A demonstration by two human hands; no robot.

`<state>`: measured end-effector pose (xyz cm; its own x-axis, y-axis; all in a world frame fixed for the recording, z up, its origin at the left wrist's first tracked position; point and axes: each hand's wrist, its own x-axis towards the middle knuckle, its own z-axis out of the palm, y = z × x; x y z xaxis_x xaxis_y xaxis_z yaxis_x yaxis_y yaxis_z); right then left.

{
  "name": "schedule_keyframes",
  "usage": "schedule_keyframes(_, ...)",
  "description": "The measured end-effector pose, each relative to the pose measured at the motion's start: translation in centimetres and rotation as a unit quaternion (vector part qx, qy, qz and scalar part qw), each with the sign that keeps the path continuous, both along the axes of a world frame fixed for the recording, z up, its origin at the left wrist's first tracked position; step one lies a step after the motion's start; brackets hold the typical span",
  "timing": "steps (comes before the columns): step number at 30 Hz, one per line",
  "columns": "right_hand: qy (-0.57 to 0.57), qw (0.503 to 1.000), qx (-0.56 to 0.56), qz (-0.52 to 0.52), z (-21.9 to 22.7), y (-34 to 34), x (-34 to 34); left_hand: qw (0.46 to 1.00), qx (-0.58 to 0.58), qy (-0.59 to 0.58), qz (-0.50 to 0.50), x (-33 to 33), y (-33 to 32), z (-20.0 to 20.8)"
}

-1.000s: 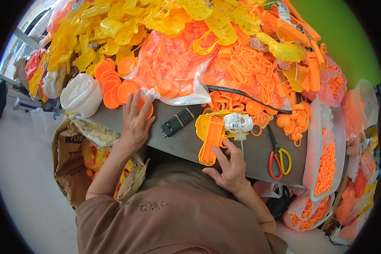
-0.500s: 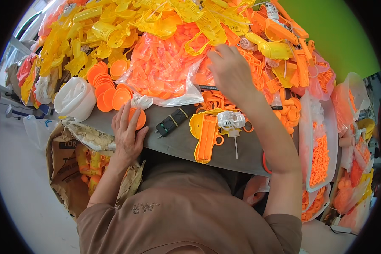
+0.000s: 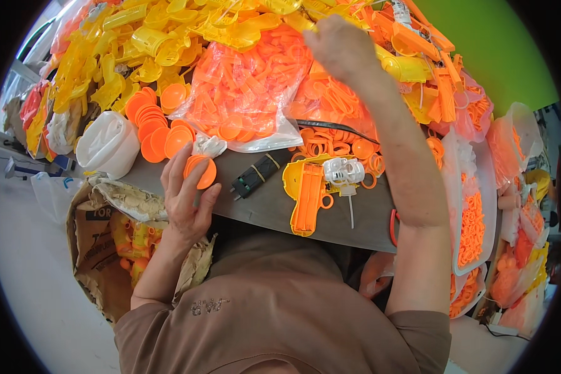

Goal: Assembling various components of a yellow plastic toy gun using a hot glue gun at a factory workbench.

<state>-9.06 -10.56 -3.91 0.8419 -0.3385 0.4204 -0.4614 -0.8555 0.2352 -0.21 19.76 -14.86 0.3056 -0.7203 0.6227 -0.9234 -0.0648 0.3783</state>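
Touching an orange disc [image 3: 207, 175] near the table [image 3: 249, 209] edge with left hand [image 3: 189, 202], loosely spread; holding right hand [image 3: 343, 48] curled at far yellow parts [image 3: 299, 20], grasp unclear. Probably light, stiff, slick; best gripped by rims.

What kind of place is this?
Probably a small workshop for putting plastic things together. There's a heap of yellow parts, a tub of small orange pieces, and an open yellow-and-orange shell on the table.
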Motion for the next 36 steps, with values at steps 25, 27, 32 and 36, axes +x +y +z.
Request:
schedule_keyframes(25, -0.261, 0.740, 0.557, 0.271, -9.3, 17.1, -17.8, 0.833, -0.030, 0.459, -0.307, -6.8, -8.7, 3.6)
schedule_keyframes(27, -0.231, 0.784, 0.539, 0.202, -9.5, 16.8, -19.6, 0.874, 0.018, 0.398, -0.280, -6.4, -8.5, 3.4)
schedule_keyframes(32, -0.344, 0.733, 0.585, -0.037, -12.1, 13.8, -22.0, 0.964, 0.076, 0.097, -0.235, -7.4, -10.0, 2.1)
schedule_keyframes(36, -0.404, 0.582, 0.697, -0.109, -13.0, 12.8, -20.7, 0.962, 0.101, 0.113, -0.226, -8.2, -10.3, 1.1)
